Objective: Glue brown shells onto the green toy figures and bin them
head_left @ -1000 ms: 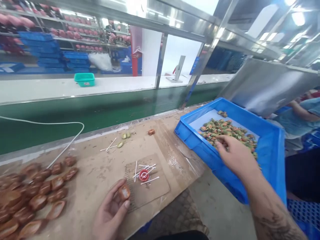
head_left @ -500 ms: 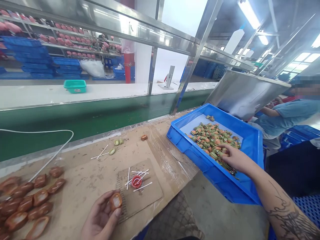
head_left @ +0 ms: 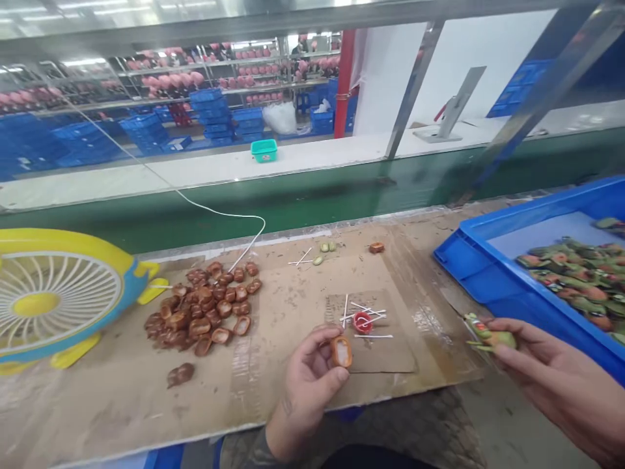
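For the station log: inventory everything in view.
Hollow pieces: many, brown, mostly heaped left
Fan: one, yellow-blue, far left
Cord: one, white, left
Cup: one, red, on small cardboard
Swabs: several, white, mostly at cup
Small pieces: three, green, beyond cup
Crate: one, blue, right
Figures: many, green-orange, in crate
Tub: one, teal, white counter
Stand: one, grey, counter
Stacked crates: many, blue, background
Shelved items: many, pink, background
Column: one, red, background
Left hand: one, centre, holding hollow piece
Right hand: one, right, holding figure

Single head cam, worn by the person, facing forward and down over the table [head_left: 293,306]. Near: left hand [head_left: 312,374] at 6 o'clock, right hand [head_left: 551,371] at 4. Far: shelves [head_left: 268,86] at 11.
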Tool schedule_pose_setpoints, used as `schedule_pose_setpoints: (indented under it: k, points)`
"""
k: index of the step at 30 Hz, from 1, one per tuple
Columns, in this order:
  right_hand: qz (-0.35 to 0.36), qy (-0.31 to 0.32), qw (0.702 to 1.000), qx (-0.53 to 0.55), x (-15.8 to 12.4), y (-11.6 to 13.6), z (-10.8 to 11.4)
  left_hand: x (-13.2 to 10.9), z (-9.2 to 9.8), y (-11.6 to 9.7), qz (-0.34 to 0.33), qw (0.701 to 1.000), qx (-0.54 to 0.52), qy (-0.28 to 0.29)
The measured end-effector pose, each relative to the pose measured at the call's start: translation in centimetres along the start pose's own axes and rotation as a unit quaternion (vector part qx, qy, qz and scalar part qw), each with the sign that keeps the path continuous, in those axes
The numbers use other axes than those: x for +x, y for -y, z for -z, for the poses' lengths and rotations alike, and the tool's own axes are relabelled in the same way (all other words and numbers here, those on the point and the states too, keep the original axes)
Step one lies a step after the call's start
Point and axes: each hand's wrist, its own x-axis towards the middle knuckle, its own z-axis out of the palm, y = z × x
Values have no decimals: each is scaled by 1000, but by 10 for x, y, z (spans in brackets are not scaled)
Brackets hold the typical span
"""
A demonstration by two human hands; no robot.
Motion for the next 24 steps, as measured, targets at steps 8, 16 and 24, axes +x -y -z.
schedule_pose_setpoints:
  k: [8, 16, 24]
  points:
    - [91, 29, 994, 46, -22, 33, -46, -6, -14, -17, 5, 999, -35, 19]
    - [272, 111, 956, -20, -42, 64, -65, -12, -20, -19, 62, 998, -19, 25]
    - [361, 195, 911, -28, -45, 87, -80, -14, -30, -22, 167, 984, 20, -64]
